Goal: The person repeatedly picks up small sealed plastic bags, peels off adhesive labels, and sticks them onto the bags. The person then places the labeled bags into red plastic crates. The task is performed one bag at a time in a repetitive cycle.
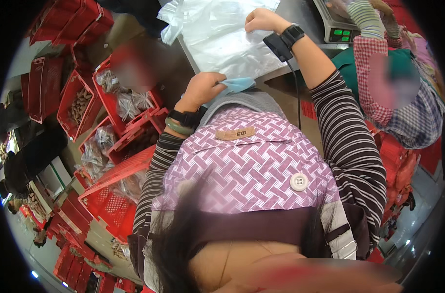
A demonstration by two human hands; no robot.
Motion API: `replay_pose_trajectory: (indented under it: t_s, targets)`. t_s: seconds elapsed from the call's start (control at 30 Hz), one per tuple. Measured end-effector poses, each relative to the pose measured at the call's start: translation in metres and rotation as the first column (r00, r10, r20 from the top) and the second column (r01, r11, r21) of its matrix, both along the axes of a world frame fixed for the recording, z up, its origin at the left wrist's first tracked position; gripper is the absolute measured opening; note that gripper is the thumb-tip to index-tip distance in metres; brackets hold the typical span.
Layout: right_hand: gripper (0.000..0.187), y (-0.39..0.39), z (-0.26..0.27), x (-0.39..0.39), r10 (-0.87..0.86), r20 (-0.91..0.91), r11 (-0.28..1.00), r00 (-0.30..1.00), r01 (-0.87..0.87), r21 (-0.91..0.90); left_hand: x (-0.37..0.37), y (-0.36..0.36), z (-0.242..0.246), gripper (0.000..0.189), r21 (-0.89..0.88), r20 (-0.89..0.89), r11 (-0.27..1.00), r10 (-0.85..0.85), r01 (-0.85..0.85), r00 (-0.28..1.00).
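Observation:
My left hand (204, 88) pinches a light blue piece of thin fabric (239, 85) at the table's near edge, just above my apron's grey hem. Over a stack of clear plastic bags (222, 44), my right hand (264, 20) is curled into a loose fist. Whether its fingers hold any plastic is hidden. The bags lie flat on the metal table (299, 18), with their crumpled handles towards the far left. A black device with a cable hangs at my right wrist.
A digital scale (336, 25) stands at the right, where a co-worker's sleeved arms (367, 22) reach over it. Red plastic crates (125, 117) crowd the floor at my left, some holding bagged goods (129, 104) and one holding brown roots or tubers (81, 104).

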State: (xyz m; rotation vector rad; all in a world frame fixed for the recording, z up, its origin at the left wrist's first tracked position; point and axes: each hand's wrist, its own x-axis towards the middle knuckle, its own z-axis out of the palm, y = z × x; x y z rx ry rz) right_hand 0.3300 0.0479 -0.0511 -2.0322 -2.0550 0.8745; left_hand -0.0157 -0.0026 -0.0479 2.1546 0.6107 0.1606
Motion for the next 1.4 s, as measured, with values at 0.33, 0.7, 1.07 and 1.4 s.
replay_pose_trajectory:
  t_s: [0.33, 0.7, 1.07, 1.4]
  targets:
    - [0.016, 0.026, -0.07, 0.027, 0.068, -0.437, 0.923, 0.897, -0.223, -0.313, -0.007, -0.007, 0.003, 0.019, -0.015, -0.018, 1.0, 0.011, -0.011, 1.0]
    - [0.021, 0.042, -0.056, 0.019, -0.012, -0.461, 0.879, 0.887, -0.21, -0.428, -0.008, -0.011, 0.024, 0.053, -0.07, 0.131, 0.978, 0.204, -0.196, 0.97]
    - [0.026, 0.024, 0.007, -0.023, -0.122, -0.268, 0.929, 0.956, 0.015, -0.37, -0.003, -0.015, 0.032, 0.068, 0.292, 0.289, 0.781, 0.478, -0.552, 0.829]
    - [0.019, 0.039, -0.021, 0.002, 0.088, -0.385, 0.968, 0.919, -0.171, -0.185, -0.012, -0.038, 0.006, 0.023, 0.12, 0.31, 0.835, 0.483, -0.538, 0.819]
